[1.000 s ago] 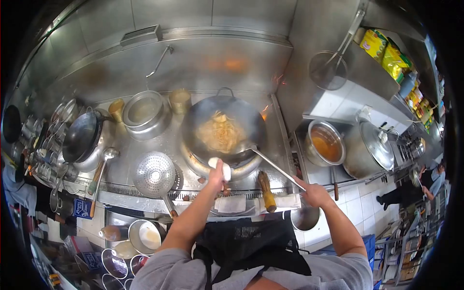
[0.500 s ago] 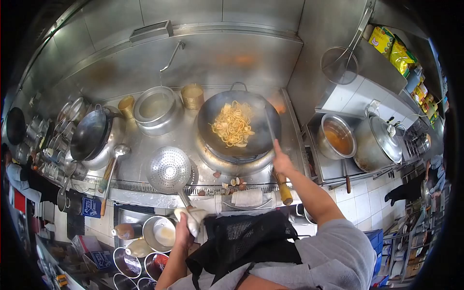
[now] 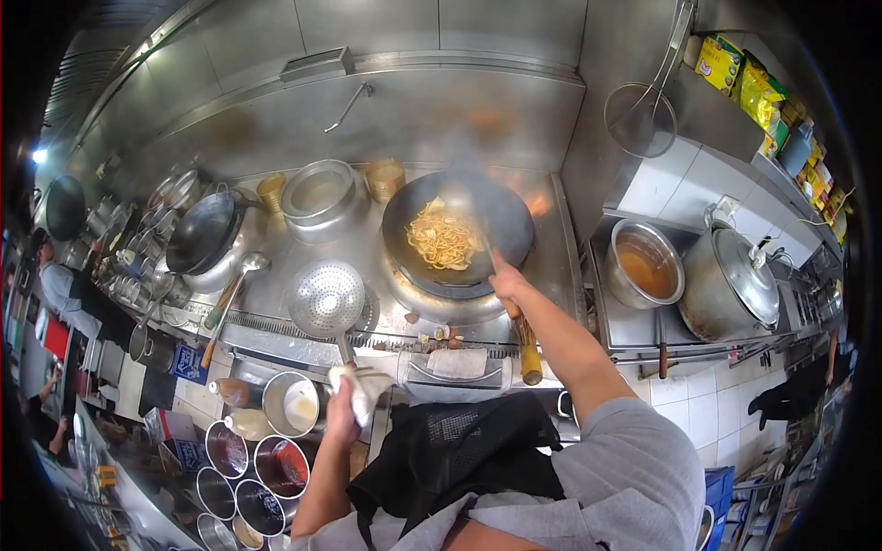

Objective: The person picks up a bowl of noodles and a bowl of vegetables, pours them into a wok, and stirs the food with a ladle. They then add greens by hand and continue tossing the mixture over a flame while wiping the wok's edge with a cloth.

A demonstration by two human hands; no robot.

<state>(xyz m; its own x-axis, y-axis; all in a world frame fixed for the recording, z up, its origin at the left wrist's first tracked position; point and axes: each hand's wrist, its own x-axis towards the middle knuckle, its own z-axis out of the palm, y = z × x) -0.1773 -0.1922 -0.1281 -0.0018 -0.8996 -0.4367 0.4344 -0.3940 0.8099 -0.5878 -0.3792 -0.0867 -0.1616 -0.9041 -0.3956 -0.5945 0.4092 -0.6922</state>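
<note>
Noodles point(image 3: 443, 237) lie in a dark wok point(image 3: 510, 225) on the burner, with steam over its far side. My right hand point(image 3: 512, 283) is closed round the handle of a metal utensil that reaches into the wok at the noodles' right edge; steam blurs its head. My left hand point(image 3: 344, 415) is closed on the handle end of a perforated strainer point(image 3: 326, 298), with a white cloth point(image 3: 370, 395) bunched beside and under the fingers. The strainer rests over the counter, left of the wok.
A lidless pot point(image 3: 319, 197) stands behind the strainer, woks point(image 3: 204, 234) at left. A pot of orange liquid point(image 3: 645, 266) and a lidded stockpot point(image 3: 746, 275) are at right. Flames point(image 3: 540, 204) show beside the wok. A person point(image 3: 60, 280) stands far left.
My right hand has moved left and nearer the noodles, and the utensil's head has swung toward them. More steam rises. The view has shifted slightly.
</note>
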